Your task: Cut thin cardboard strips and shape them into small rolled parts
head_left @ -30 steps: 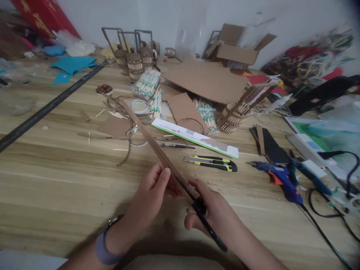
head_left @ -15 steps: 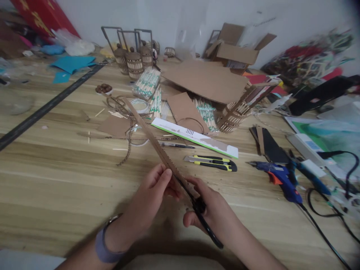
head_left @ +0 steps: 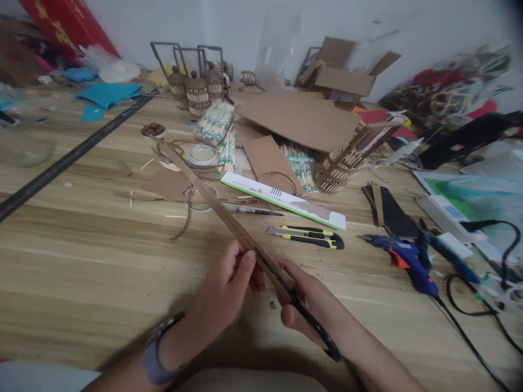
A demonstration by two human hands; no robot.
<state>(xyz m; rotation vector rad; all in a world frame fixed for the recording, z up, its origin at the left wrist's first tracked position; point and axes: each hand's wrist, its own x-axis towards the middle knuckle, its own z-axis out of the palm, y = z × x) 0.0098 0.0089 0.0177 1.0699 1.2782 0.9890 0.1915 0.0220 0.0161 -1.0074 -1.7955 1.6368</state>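
My left hand (head_left: 233,279) pinches a long, narrow cardboard strip (head_left: 204,197) between thumb and fingers. The strip slants from near my right hand up and away to the left. My right hand (head_left: 307,300) is wrapped round the black handles of a pair of scissors (head_left: 316,326). Their blades lie along the strip, just past my left fingertips, and are partly hidden by it. A small cardboard offcut (head_left: 286,276) curls beside the blades. Beyond my hands lie a yellow-and-black utility knife (head_left: 312,237) and a pen (head_left: 257,210).
A blue hot glue gun (head_left: 402,253) with a cord lies at the right. A white-and-green cardboard strip (head_left: 286,200), a tape roll (head_left: 203,155), cardboard sheets (head_left: 302,117) and bundled sticks (head_left: 215,121) are further back. A long dark bar (head_left: 77,152) crosses the left side.
Both hands have shifted slightly right, along with the strip and scissors. The scissors' handles have come closer together, and my right thumb has moved right.
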